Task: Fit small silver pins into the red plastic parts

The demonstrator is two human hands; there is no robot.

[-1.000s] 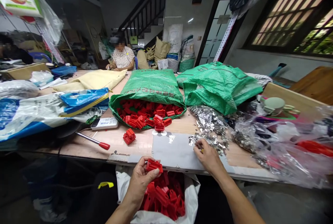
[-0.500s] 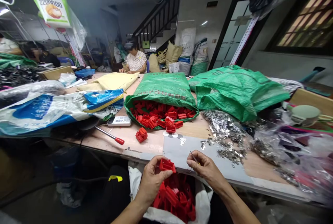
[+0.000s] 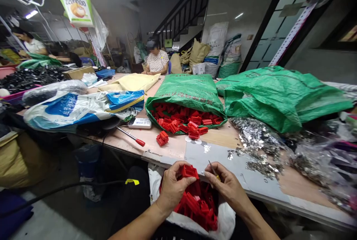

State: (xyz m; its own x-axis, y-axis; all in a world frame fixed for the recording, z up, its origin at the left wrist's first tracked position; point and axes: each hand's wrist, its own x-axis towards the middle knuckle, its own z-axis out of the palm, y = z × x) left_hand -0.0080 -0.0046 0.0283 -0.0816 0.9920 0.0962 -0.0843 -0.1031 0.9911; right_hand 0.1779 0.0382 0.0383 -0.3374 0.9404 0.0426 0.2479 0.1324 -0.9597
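My left hand [image 3: 176,184] pinches a red plastic housing [image 3: 189,171], a small hollow frame, between thumb and fingers. In my right hand [image 3: 227,184] is a thin pointed metal tool [image 3: 212,167] with a bit of yellow at its grip; its tip points up and left, apart from the housing. Below both hands a white sack [image 3: 227,216] stands open at my lap, with many red plastic parts [image 3: 195,208] in it. On the table ahead, more red parts [image 3: 174,119] spill from the mouth of a green woven sack [image 3: 192,87]. One red block [image 3: 162,138] lies loose.
A lever with a red knob [image 3: 140,142] and a white device [image 3: 140,123] are at the table's left. Small silvery metal pieces [image 3: 263,164] lie at right, below a green sack [image 3: 281,95]. A blue-and-white sack [image 3: 75,110] lies at left. A person [image 3: 157,61] sits across the table.
The view has swung left, so the scene sits further right. My hands keep hold of the red housing and the pointed tool, and the housing has tilted slightly.
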